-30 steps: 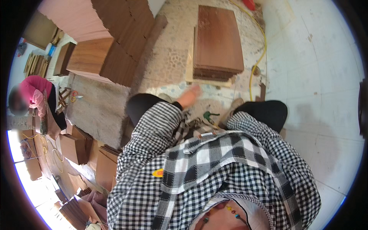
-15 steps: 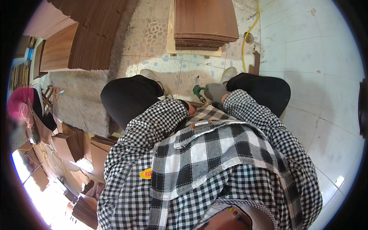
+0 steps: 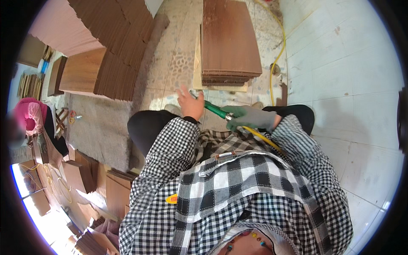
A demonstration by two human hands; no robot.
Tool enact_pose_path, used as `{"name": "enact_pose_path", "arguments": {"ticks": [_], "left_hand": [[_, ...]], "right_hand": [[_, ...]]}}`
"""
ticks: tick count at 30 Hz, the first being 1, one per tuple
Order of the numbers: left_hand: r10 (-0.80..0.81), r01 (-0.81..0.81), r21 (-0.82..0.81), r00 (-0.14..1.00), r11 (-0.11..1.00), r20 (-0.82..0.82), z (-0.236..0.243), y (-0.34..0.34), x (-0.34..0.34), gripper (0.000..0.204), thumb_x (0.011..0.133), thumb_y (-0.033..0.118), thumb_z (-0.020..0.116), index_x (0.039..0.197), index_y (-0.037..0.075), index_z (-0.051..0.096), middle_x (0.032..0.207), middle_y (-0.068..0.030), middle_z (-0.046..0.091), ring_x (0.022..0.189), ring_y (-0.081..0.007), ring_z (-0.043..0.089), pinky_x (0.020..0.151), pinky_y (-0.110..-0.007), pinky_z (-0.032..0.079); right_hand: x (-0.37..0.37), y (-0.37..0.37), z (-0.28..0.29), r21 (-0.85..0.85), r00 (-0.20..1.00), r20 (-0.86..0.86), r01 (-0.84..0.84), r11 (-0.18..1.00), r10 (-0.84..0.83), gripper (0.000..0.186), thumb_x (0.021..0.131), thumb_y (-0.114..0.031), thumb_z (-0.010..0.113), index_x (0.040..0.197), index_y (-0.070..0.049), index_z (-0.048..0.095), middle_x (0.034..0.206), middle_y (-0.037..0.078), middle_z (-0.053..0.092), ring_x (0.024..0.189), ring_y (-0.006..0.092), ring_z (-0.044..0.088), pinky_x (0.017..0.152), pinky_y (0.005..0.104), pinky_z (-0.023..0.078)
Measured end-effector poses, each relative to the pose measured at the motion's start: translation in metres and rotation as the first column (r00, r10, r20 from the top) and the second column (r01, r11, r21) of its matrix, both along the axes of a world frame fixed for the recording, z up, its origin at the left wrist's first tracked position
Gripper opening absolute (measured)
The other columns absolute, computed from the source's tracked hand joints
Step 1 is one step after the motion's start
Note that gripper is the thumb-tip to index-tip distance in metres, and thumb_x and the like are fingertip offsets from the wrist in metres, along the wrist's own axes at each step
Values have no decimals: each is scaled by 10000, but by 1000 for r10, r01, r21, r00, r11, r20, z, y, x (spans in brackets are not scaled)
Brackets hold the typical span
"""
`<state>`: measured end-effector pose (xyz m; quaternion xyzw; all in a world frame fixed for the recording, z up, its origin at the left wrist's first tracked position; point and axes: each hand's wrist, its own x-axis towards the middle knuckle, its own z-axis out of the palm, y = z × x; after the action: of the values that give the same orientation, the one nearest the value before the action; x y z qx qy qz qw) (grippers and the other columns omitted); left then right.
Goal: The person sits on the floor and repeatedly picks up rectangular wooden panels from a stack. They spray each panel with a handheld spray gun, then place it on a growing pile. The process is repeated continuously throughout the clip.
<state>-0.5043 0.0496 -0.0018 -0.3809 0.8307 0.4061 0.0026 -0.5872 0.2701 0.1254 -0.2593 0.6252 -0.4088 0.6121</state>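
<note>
My right hand (image 3: pixel 251 117), in a grey and green glove, is wrapped around the back end of a green air blow gun (image 3: pixel 216 109). A yellow hose (image 3: pixel 257 134) runs from under that hand toward my lap. The gun points forward and left, its thin nozzle reaching my left hand (image 3: pixel 191 104). That hand is bare, with its fingers spread above my left knee; whether it touches the nozzle I cannot tell. Just ahead of both hands, a stack of reddish-brown wood panels (image 3: pixel 231 40) rests on a pale board (image 3: pixel 197 68) on the floor.
Tall stacks of brown panels (image 3: pixel 117 76) stand at the far left by a grey, dusty slab (image 3: pixel 100 127). Another yellow hose (image 3: pixel 272 85) lies along the white tiled wall (image 3: pixel 335 76) on the right. At the left edge, a person in pink (image 3: pixel 32 110) is near more panels (image 3: pixel 78 176).
Both hands have come up and forward from my lap, the right bringing the blow gun along. The gun now points left, and my left hand's spread fingers have come into view.
</note>
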Motion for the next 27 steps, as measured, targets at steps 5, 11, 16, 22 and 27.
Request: {"name": "enact_pose_path", "arguments": {"ticks": [5, 11, 16, 22, 27], "left_hand": [[698, 99, 961, 707, -257, 114, 2, -32, -14, 645, 982, 68, 475, 1560, 103, 190, 1317, -175, 553, 764, -186, 546, 613, -332, 489], [533, 161, 980, 823, 115, -197, 88, 34, -28, 404, 1074, 250, 415, 1449, 102, 395, 919, -57, 590, 671, -132, 475, 611, -282, 439], [271, 58, 942, 950, 330, -154, 125, 13, -46, 435, 1048, 410, 477, 1345, 94, 498, 1048, -50, 633, 872, -156, 579, 793, -328, 467], [254, -7, 638, 920, 770, -297, 51, -87, -90, 549, 1015, 440, 484, 1426, 77, 454, 1366, -71, 558, 1132, -222, 551, 929, -404, 451], [266, -85, 535, 925, 841, -271, 69, -64, -125, 520, 1022, 405, 459, 1309, -18, 559, 1289, -143, 610, 1117, -260, 587, 928, -387, 459]], "right_hand": [[7, 17, 81, 134, 907, -390, -113, 985, 157, 758, 917, -398, 645, 1525, -51, 356, 1055, 162, 668, 953, 266, 652, 841, 386, 506], [37, 16, 43, -168, 968, -205, 109, 980, -143, 867, 885, -450, 643, 1533, -18, 262, 1308, 245, 530, 1225, 355, 527, 1076, 396, 387], [30, 34, 46, -84, 879, -421, 206, 975, -222, 699, 992, -393, 524, 1546, -40, 288, 985, 135, 598, 868, 218, 599, 817, 347, 494], [8, 61, 42, -225, 753, -378, 490, 842, -539, 531, 1028, -363, 513, 1353, 57, 508, 885, 42, 609, 800, 111, 565, 740, 277, 486], [-5, 32, 70, 81, 803, -571, 263, 961, -172, 747, 994, -639, 409, 1357, 1, 536, 919, 192, 683, 866, 274, 671, 799, 414, 525]]}}
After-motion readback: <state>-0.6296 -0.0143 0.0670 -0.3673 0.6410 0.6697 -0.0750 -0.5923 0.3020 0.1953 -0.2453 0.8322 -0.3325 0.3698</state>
